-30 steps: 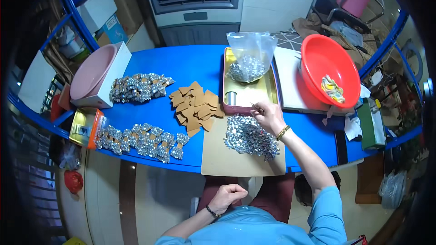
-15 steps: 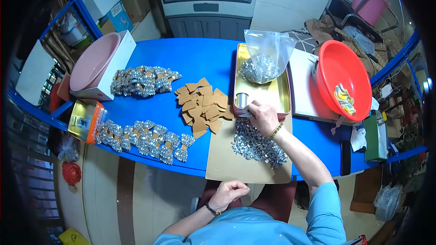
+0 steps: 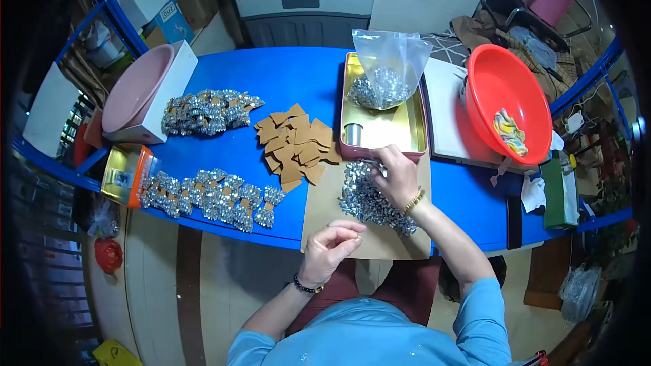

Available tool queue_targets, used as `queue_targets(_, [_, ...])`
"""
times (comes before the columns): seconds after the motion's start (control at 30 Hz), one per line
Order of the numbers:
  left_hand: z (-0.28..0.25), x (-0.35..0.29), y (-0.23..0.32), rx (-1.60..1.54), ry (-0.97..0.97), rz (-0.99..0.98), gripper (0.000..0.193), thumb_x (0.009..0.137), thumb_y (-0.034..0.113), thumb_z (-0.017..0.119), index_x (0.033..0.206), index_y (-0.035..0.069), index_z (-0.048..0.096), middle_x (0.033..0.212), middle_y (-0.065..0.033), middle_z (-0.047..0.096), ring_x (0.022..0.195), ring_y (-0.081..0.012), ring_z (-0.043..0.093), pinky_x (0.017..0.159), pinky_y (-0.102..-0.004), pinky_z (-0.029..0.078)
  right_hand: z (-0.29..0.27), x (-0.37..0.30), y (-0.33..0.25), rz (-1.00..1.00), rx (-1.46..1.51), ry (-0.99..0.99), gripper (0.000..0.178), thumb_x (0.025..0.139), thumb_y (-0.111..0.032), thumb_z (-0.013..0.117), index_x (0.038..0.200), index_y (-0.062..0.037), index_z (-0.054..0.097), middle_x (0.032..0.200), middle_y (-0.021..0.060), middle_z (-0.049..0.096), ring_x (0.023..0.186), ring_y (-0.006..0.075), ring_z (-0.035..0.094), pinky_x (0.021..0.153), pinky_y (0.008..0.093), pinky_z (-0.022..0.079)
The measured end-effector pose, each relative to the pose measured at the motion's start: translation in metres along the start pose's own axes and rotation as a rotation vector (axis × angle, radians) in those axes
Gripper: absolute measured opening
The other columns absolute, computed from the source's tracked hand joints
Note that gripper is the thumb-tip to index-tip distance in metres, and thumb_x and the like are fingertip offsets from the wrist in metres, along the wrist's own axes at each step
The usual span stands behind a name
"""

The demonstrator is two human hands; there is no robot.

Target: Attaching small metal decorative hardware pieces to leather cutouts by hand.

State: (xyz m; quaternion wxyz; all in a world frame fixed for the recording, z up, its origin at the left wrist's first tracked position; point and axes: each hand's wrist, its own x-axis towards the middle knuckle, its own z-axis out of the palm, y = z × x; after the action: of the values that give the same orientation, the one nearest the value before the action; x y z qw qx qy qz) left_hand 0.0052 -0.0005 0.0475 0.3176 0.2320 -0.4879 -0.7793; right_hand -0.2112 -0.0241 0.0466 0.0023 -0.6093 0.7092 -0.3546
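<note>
My right hand (image 3: pixel 398 177) is over a loose heap of shiny silver beads (image 3: pixel 354 191), close to the front edge of a gold-lined tin (image 3: pixel 400 141). Its fingers are curled together, and anything in them is too small to make out. My left hand (image 3: pixel 332 247) is at the near edge of the cardboard sheet (image 3: pixel 319 213), thumb and fingertips pinched; what they hold, if anything, cannot be made out. Inside the tin stand a spool of silvery thread or wire (image 3: pixel 352 134) and a clear plastic bag (image 3: pixel 390 71) partly filled with silver beads.
Brown bow-shaped pieces (image 3: pixel 295 146) lie piled left of the cardboard. Beaded silver bows form a back heap (image 3: pixel 210 112) and a front row (image 3: pixel 217 193). A red basin (image 3: pixel 512 95) holding a cloth stands right; a pink basin (image 3: pixel 139 88) and orange tin (image 3: pixel 139 176) stand left.
My right hand has left the spool and come down over the beads. My left hand has risen from my lap to the cardboard's near edge. The view has shifted slightly.
</note>
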Motion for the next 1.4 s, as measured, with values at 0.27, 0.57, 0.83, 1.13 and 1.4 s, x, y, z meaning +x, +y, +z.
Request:
queue_targets(0.27, [-0.011, -0.020, -0.012, -0.079, 0.072, -0.106, 0.005, 0.083, -0.002, 0.056, 0.083, -0.002, 0.061, 0.102, -0.0130, 0.061, 0.060, -0.0056, 0.048, 0.053, -0.0185, 0.040, 0.027, 0.031, 0.023, -0.298, -0.257, -0.084, 0.018, 0.069, -0.008, 0.063, 0.084, -0.0063, 0.053, 0.081, 0.0114, 0.053, 0.070, 0.0298, 0.059, 0.059, 0.0393, 0.048])
queue_targets(0.57, [-0.018, -0.012, -0.009, -0.094, 0.119, -0.090, 0.006, 0.083, -0.002, 0.057, 0.083, -0.003, 0.062, 0.102, -0.0135, 0.061, 0.061, -0.0057, 0.049, 0.052, -0.0183, 0.040, 0.028, 0.015, 0.028, 0.185, 0.384, 0.017, 0.005, 0.080, -0.009, 0.063, 0.081, -0.0056, 0.059, 0.072, 0.0012, 0.058, 0.054, 0.0099, 0.051, 0.048, 0.0258, 0.040])
queue_targets(0.83, [-0.004, -0.001, 0.009, 0.084, 0.012, 0.064, 0.006, 0.083, -0.001, 0.059, 0.086, -0.002, 0.064, 0.111, -0.0129, 0.058, 0.077, -0.0060, 0.054, 0.065, -0.0197, 0.045, -0.027, -0.049, -0.036, 0.519, 1.081, -0.275, 0.011, 0.089, -0.013, 0.056, 0.084, -0.0037, 0.056, 0.067, 0.0010, 0.058, 0.050, 0.0034, 0.046, 0.043, 0.0179, 0.036])
queue_targets(1.13, [0.021, -0.004, -0.017, 0.069, -0.237, -0.167, 0.006, 0.083, 0.003, 0.059, 0.084, -0.002, 0.063, 0.113, -0.0134, 0.056, 0.070, -0.0061, 0.053, 0.062, -0.0195, 0.044, -0.061, -0.138, -0.053, 0.842, 1.260, -0.267, 0.009, 0.089, -0.013, 0.055, 0.085, -0.0050, 0.052, 0.065, 0.0028, 0.058, 0.045, 0.0046, 0.046, 0.040, 0.0180, 0.035])
queue_targets(1.4, [0.033, -0.018, -0.038, 0.065, -0.417, -0.353, 0.006, 0.085, 0.005, 0.061, 0.085, 0.000, 0.064, 0.087, -0.0042, 0.062, 0.075, -0.0068, 0.056, 0.067, -0.0213, 0.046, -0.081, -0.182, -0.054, 1.023, 1.267, -0.179, 0.009, 0.088, -0.014, 0.057, 0.086, -0.0053, 0.055, 0.060, 0.0001, 0.054, 0.044, 0.0039, 0.044, 0.038, 0.0168, 0.032])
